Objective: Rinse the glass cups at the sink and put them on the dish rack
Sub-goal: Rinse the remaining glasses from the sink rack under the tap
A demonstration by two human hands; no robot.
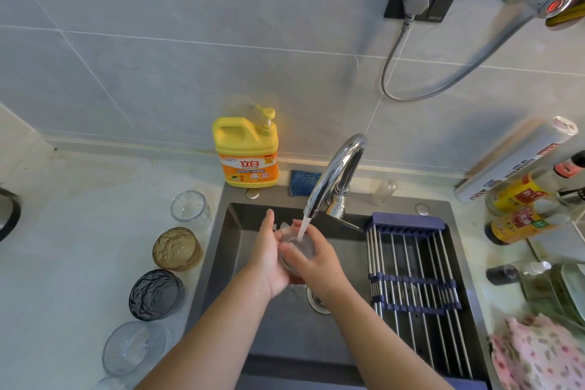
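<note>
While left grip [269, 258] and right grip [318, 260] clasp one clear cup [300, 246] under the tap [336, 168], grey tiles [190, 41] back the sink [235, 231].

Both forearms reach from the bottom edge to frame centre; left hand [269, 258] holds a cup [299, 247], thumb raised; right hand [316, 258] grips it.

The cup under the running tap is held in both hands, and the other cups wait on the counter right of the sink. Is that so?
Not quite. The head view shows the other cups on the counter left of the sink, not right. The left hand and the right hand do hold the cup under the running tap.
</note>
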